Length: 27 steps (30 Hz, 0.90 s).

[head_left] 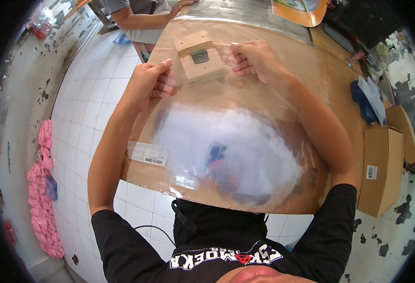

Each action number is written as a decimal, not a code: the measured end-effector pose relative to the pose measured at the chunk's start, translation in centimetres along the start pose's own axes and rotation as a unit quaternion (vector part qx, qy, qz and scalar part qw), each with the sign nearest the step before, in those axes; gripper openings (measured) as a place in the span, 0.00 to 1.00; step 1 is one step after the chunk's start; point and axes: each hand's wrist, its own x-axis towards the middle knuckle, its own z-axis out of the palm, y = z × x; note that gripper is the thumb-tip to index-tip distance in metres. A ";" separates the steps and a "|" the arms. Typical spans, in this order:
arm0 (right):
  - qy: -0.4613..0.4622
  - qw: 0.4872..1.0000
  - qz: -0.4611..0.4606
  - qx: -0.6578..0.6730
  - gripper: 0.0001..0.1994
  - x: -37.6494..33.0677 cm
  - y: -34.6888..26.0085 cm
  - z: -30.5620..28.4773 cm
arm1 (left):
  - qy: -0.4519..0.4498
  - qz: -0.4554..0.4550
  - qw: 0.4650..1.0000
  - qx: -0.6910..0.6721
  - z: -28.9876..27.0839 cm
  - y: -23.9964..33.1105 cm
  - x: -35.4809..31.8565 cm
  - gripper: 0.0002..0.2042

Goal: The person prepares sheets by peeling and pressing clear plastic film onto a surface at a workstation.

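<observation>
Closest to us is our own black shirt (pixel 226 250), with both forearms reaching up from it over a large clear plastic bag (pixel 226 151) that lies flat across the brown table (pixel 330 94). We see a white barcode label (pixel 147 153) stuck near the bag's left edge, and the film in the middle glares white, blurring whatever sits beneath it.

Starting at the left, a heap of pink material (pixel 42 188) lies on the white tiled floor (pixel 89 108). Our left hand (pixel 152 82) comes next, fingers curled shut and pinching the bag's far left corner, thumb on top. Just beside it, between our two hands, a small wooden block (pixel 199 56) with a dark metal plate set in it rests on the table under or at the edge of the film; we cannot tell which. Our right hand (pixel 254 59) is closed on the bag's far right corner, fingertips pressed together on the plastic near the block.

Beyond the block, another person's arm (pixel 146 19) rests on the far end of the table. An orange packet (pixel 299 9) lies at the far right end. Further right, folded blue and white bags (pixel 369 99) lie on the table, and a cardboard box (pixel 381 170) stands at the table's right edge.
</observation>
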 end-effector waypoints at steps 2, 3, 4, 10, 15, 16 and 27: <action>-0.008 1.000 -0.009 0.000 0.15 -0.1 0.1 -0.1 | 0.002 0.008 1.000 -0.003 0.1 -0.2 0.0 0.17; -0.010 1.000 -0.012 0.000 0.15 -0.1 0.1 0.0 | 0.002 0.013 1.000 -0.003 0.1 -0.3 -0.1 0.17; -0.011 1.000 -0.015 0.001 0.15 -0.1 0.1 0.0 | 0.002 0.018 1.000 -0.004 0.1 -0.3 -0.1 0.17; -0.026 1.000 -0.013 0.007 0.14 0.0 0.1 -0.2 | 0.004 0.028 1.000 0.006 0.2 -0.6 -0.3 0.17; -0.012 1.000 -0.011 0.008 0.14 0.1 0.2 -0.3 | 0.003 0.036 0.999 0.000 0.4 -0.6 -0.2 0.17; -0.011 1.000 -0.012 0.009 0.14 0.2 0.2 -0.2 | -0.001 0.039 0.999 -0.003 0.3 -0.7 -0.1 0.17; -0.005 1.000 -0.003 0.002 0.19 -0.4 -0.2 -0.2 | 0.032 0.040 0.999 0.003 0.3 -0.5 -0.5 0.19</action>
